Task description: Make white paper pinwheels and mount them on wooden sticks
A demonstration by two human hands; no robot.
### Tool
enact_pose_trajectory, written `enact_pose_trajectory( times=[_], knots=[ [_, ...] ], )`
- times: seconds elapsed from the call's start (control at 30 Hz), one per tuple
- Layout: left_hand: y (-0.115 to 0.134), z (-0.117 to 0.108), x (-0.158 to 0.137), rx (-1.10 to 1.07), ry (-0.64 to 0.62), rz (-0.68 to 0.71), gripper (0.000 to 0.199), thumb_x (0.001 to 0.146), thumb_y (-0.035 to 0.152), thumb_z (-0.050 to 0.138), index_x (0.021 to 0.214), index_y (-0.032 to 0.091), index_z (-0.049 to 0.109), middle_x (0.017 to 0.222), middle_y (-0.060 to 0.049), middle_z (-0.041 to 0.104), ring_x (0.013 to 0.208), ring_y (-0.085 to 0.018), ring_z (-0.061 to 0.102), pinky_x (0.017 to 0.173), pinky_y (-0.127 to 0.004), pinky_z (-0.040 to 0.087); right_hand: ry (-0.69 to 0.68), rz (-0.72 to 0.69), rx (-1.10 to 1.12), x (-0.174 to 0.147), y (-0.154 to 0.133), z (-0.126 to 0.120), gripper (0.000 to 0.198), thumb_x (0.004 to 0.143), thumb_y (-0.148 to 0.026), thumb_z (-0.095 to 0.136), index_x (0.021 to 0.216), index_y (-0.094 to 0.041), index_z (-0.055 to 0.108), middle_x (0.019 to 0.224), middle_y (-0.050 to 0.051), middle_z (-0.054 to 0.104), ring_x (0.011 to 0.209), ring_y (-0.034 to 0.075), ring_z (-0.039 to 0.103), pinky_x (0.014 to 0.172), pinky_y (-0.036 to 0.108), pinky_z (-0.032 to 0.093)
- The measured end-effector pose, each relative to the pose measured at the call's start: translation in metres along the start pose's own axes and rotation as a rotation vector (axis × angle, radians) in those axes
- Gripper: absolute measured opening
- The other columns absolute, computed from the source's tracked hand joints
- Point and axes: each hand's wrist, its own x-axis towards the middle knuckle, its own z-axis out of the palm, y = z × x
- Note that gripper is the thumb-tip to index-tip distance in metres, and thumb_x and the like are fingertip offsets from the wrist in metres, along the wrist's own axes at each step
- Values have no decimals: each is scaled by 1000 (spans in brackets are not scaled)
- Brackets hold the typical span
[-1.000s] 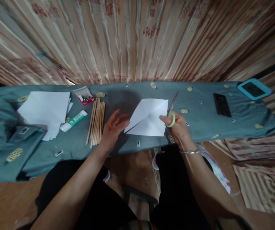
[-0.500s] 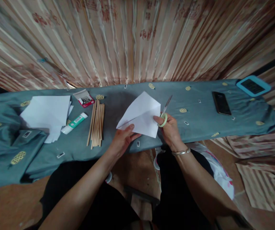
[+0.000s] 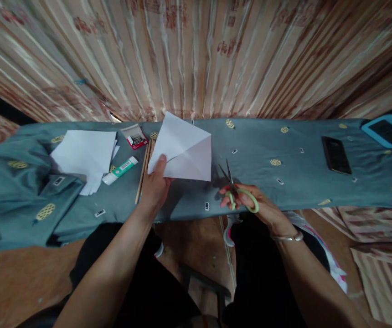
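A white sheet of paper (image 3: 189, 150) with crease lines and a slit near its lower left is held up over the table by my left hand (image 3: 157, 184), thumb on top and fingers beneath. To the right of the paper, my right hand (image 3: 247, 196) grips a pair of scissors (image 3: 250, 200) by its pale green handles. The scissor blades are parted and point away from me, apart from the paper. Behind the paper and my left hand, a bundle of wooden sticks (image 3: 143, 175) is mostly hidden.
Left on the green patterned cloth (image 3: 189, 205) lie a stack of white paper (image 3: 86, 150), a glue tube (image 3: 121, 170) and a small red-and-white box (image 3: 135, 136) of metal bits. Rightward are a black phone (image 3: 336, 155) and a blue-framed tablet (image 3: 389, 130). A striped curtain (image 3: 196, 59) hangs behind.
My left hand has moved the paper left and turned it, now over the sticks. My right hand has let go of the paper's edge, and the scissors have swung open.
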Motion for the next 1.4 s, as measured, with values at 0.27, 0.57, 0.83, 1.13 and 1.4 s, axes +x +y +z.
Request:
enact_pose_trajectory(
  times=[0.27,0.57,0.83,1.13,1.4],
  knots=[
    [6,4,-5,23,-19,30,28,88,32,65,115,25,66,126,-3,71,126,-24,63,99,-36,57,-239,117,-12,-6,2,6,65,71,-72,73,105,-17,70,85,7,75,69,14,61,62,26,47],
    [3,8,-8,3,-57,3,24,91,26,62,114,25,67,120,-4,74,131,-26,59,103,-42,56,-218,144,-2,-2,2,9,63,69,-70,75,102,-17,70,82,4,72,68,11,58,63,24,45],
    [2,11,-13,-17,-60,-16,30,93,20,59,121,27,66,124,-2,73,128,-23,61,99,-36,58,-227,143,-7,-1,3,9,67,69,-71,75,103,-14,68,82,6,71,66,11,56,61,24,43],
    [1,14,-15,-112,-60,-31,25,96,12,55,112,25,70,109,0,77,103,-18,73,99,-32,57,-219,158,-6,-1,0,11,69,68,-72,75,103,-13,67,81,5,70,67,11,57,63,24,43],
    [0,11,-14,-134,-44,-22,22,93,12,60,107,25,71,108,1,77,106,-19,73,100,-33,57,-228,158,-16,0,1,10,70,68,-73,75,103,-13,67,81,5,70,67,11,58,64,25,44]
  ],
)
